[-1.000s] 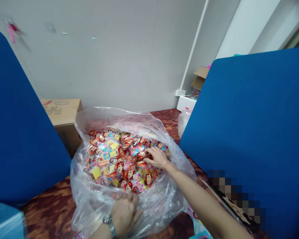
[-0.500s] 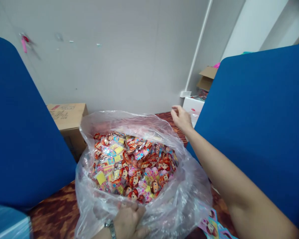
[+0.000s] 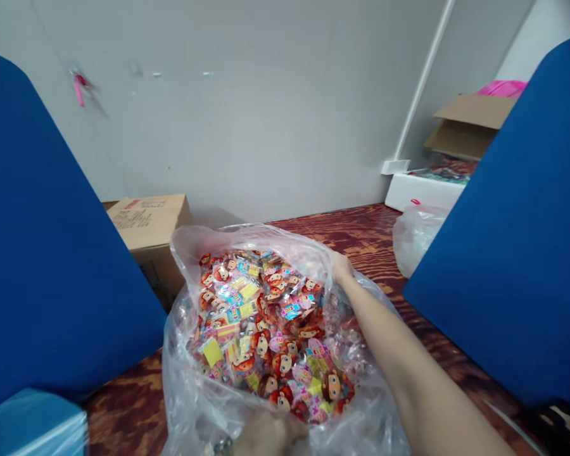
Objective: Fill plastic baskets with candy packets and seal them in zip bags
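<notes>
A large clear plastic bag (image 3: 190, 386) stands with its mouth spread wide. Inside lie many small shiny packets (image 3: 270, 335) printed with red-haired cartoon faces. At the bag's far right rim, my right hand (image 3: 342, 269) is closed on the plastic, its fingers mostly hidden by the film. My left hand (image 3: 266, 434), with a watch (image 3: 223, 446) at the wrist, grips the near rim at the bottom edge of view and is blurred.
Blue panels (image 3: 42, 240) rise on both sides. Behind left is a cardboard box (image 3: 147, 221); at the far right, an open carton (image 3: 470, 126), a white box (image 3: 422, 190) and another plastic bag (image 3: 415, 237). A blue wrapped block (image 3: 38, 424) sits lower left.
My right hand has come down from beside the bag onto its far right rim and taken hold. The view has swung right, and the bag's right side is drawn inward.
</notes>
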Demonstrator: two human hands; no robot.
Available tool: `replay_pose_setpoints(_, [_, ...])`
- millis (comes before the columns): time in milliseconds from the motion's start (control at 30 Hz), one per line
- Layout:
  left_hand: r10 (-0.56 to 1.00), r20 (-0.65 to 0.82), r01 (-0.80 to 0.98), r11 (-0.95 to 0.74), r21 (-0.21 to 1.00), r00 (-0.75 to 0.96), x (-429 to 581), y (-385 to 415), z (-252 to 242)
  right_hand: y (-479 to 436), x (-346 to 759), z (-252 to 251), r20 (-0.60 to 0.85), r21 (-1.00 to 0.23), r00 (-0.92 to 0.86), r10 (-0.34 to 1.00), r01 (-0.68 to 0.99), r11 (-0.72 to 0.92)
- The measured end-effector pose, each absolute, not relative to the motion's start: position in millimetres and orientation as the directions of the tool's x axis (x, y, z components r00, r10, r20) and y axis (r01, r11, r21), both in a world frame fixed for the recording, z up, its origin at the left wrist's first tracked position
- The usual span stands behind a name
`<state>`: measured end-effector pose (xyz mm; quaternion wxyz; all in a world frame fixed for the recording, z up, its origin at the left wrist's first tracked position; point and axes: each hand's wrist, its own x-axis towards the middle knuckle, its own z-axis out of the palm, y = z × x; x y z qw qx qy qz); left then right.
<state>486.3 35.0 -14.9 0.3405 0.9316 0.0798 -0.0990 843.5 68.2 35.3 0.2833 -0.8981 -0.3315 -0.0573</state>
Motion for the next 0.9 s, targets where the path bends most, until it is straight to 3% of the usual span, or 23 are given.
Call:
replay_pose_setpoints(133, [0.438, -0.117, 0.307, -0.394, 0.866, 0.891, 498, 56, 35, 64, 839, 49, 0.349, -0.573, 0.826, 0.442, 0.562, -0.597])
replay_pose_setpoints(233, [0.595, -0.14, 0.212, -0.053, 0.976, 0.791, 506, 73, 57, 68, 825, 67, 0.427, -0.638, 0.82, 0.381, 0.572, -0.515])
replay_pose_setpoints(400, [0.567, -0.237, 0.036, 0.341, 0.939, 0.789, 532, 87, 67, 78, 783, 91, 0.546, -0.686, 0.77, 0.33, 0.637, -0.352])
replay_pose_setpoints(500, [0.451, -0.205, -0.078, 0.533, 0.842, 0.868, 555, 92, 64, 69, 752, 93, 0.629, -0.617, 0.665, 0.403, 0.742, -0.262])
replay_pose_setpoints(600, [0.455, -0.135, -0.211, 0.63, 0.748, 0.88, 580, 98, 62, 49, 717, 80, 0.676, -0.389, 0.417, 0.607, 0.902, -0.187])
replay_pose_setpoints(733, [0.471, -0.155, -0.24, 0.672, 0.701, 0.868, 612, 102, 59, 27, 681, 56, 0.582, -0.226, 0.236, 0.778, 0.966, -0.124])
replay_pose_setpoints(833, [0.47, -0.17, -0.235, 0.683, 0.691, 0.866, 626, 100, 54, 15, 683, 52, 0.472, -0.241, 0.127, 0.873, 0.97, -0.01])
replay_pose_setpoints(900, [0.476, -0.166, -0.249, 0.689, 0.681, 0.864, 630, 100, 49, 8, 705, 59, 0.461, -0.394, 0.11, 0.881, 0.915, 0.092])
